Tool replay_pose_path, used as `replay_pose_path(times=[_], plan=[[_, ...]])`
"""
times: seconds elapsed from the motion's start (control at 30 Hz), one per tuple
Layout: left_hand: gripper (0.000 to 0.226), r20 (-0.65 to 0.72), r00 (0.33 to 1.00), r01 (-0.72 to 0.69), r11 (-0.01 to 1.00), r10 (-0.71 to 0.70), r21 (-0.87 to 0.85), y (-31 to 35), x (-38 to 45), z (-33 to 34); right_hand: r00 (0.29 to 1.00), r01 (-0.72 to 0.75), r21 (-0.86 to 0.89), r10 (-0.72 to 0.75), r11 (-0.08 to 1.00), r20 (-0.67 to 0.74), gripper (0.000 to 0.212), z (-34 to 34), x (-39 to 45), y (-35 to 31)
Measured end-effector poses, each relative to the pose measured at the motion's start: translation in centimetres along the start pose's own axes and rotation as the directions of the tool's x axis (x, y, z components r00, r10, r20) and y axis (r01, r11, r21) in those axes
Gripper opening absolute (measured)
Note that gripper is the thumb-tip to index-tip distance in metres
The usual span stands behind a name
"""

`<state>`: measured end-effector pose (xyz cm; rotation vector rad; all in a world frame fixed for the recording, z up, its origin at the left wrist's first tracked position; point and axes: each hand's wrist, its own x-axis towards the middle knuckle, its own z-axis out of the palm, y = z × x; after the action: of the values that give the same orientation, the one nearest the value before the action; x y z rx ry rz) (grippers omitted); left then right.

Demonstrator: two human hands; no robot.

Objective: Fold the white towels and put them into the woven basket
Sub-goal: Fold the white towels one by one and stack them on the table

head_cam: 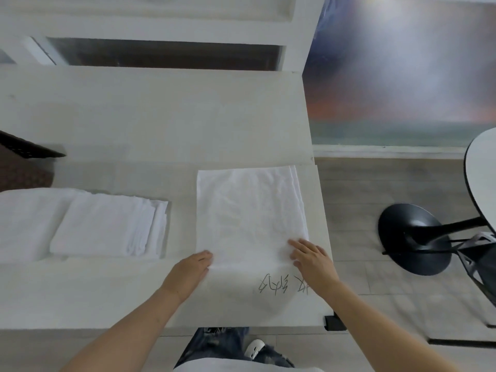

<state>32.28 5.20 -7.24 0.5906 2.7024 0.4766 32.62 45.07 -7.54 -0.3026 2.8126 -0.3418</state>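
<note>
Head view only: thin white rectangular cloth towel [249, 213] spread flat on white bench [150, 124], near right edge of bench, already doubled over judging by stepped layer edges along its right side. Looks creased, lightly wrinkled across the middle, near edge lying just above black handwritten marks [281, 284] on the bench surface. Left hand [192, 267] at near-left corner of towel, fingers curled at the edge, apparently pinching it, though underside of the grip hidden. Right hand [311, 255] at near-right corner, fingers laid fairly straight on the cloth, pressing rather than clamping; thumb contact not clear. Stack of folded white towels [107, 226] lying well to the left on same bench, resting partly over a larger flat white cloth [24, 224] at left frame edge. Dark patterned object [21, 162] at far left, cut off and not identifiable; woven basket not recognisable anywhere in frame. Black round stool base [413, 237] on grey floor to the right, well apart from bench. Handling judgement: soft, light, limp, no stiffness, likely to sag and drag if lifted by one point; not fragile, not slippery on bench. Best taken at both near corners, layers pinched together so stepped edges do not slide apart during next fold away from body.
</note>
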Motion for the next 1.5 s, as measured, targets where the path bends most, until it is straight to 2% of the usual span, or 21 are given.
replay_pose_path(times=[0.1, 0.17, 0.27, 0.33, 0.43, 0.57, 0.67, 0.83, 1.03, 1.2, 1.27, 1.37, 1.43, 1.5], plan=[[0.041, 0.119, 0.993, 0.011, 0.999, -0.016, 0.044, 0.5, -0.2, -1.2, 0.997, -0.013, 0.016, 0.015, 1.0, -0.075, 0.012, 0.2, -0.4, -0.4], [0.036, 0.089, 0.996, -0.012, 0.997, 0.005, 0.08, 1.0, -0.5, -1.8, 0.995, -0.007, 0.054, 0.013, 0.999, -0.099, 0.017, -0.3, -0.9, -0.8], [0.014, 0.149, 0.979, 0.135, 0.99, -0.139, 0.034, 2.2, -1.0, -3.4, 0.994, -0.037, 0.091, 0.045, 0.995, -0.096, 0.011, -1.4, -2.0, -1.4], [0.015, 0.157, 0.964, 0.214, 0.977, -0.213, 0.007, 2.6, -1.6, -3.9, 0.99, -0.052, 0.143, 0.07, 0.988, -0.121, 0.01, -1.8, -2.6, -1.9], [0.016, 0.095, 0.952, 0.3, 0.95, -0.292, -0.09, 3.3, -1.2, -5.3, 0.978, -0.028, 0.25, 0.078, 0.968, -0.193, 0.007, -2.8, -3.0, -2.4], [0.023, -0.018, 0.95, 0.306, 0.943, -0.311, -0.127, 3.1, 0.8, -7.2, 0.957, -0.026, 0.313, 0.114, 0.949, -0.266, 0.007, -5.6, -1.6, -2.5], [0.023, -0.084, 0.947, 0.293, 0.942, -0.309, -0.163, 2.5, 3.3, -8.4, 0.941, -0.047, 0.325, 0.151, 0.944, -0.303, 0.014, -7.5, 0.5, -2.2], [0.03, -0.157, 0.918, 0.304, 0.9, -0.365, -0.312, 1.3, 8.2, -10.5, 0.941, -0.105, 0.3, 0.192, 0.948, -0.28, 0.017, -9.8, 5.6, -1.5], [0.029, -0.163, 0.917, 0.335, 0.925, -0.364, -0.178, -0.3, 12.7, -10.8, 0.946, -0.205, 0.258, 0.258, 0.944, -0.194, 0.014, -9.1, 10.3, -0.3], [0.028, -0.198, 0.895, 0.355, 0.906, -0.4, -0.229, -1.1, 14.8, -9.6, 0.942, -0.227, 0.182, 0.263, 0.957, -0.206, 0.026, -7.9, 12.4, 0.1], [0.03, -0.266, 0.891, 0.339, 0.928, -0.369, -0.152, -1.0, 14.7, -8.5, 0.941, -0.199, 0.124, 0.224, 0.972, -0.252, 0.034, -7.2, 12.8, -0.3], [0.034, -0.334, 0.918, 0.234, 0.972, -0.212, 0.025, -0.2, 13.7, -5.9, 0.967, -0.079, 0.096, 0.1, 0.992, -0.235, 0.036, -5.8, 12.9, -1.4], [0.038, -0.282, 0.956, 0.111, 0.991, -0.085, 0.076, 1.0, 12.8, -4.2, 0.988, 0.028, 0.073, -0.016, 0.997, -0.155, 0.041, -4.6, 13.0, -2.1], [0.046, -0.129, 0.992, 0.018, 0.993, -0.003, 0.114, 2.1, 11.8, -2.4, 0.996, 0.084, 0.05, -0.083, 0.995, -0.012, 0.05, -3.7, 12.9, -2.8]])
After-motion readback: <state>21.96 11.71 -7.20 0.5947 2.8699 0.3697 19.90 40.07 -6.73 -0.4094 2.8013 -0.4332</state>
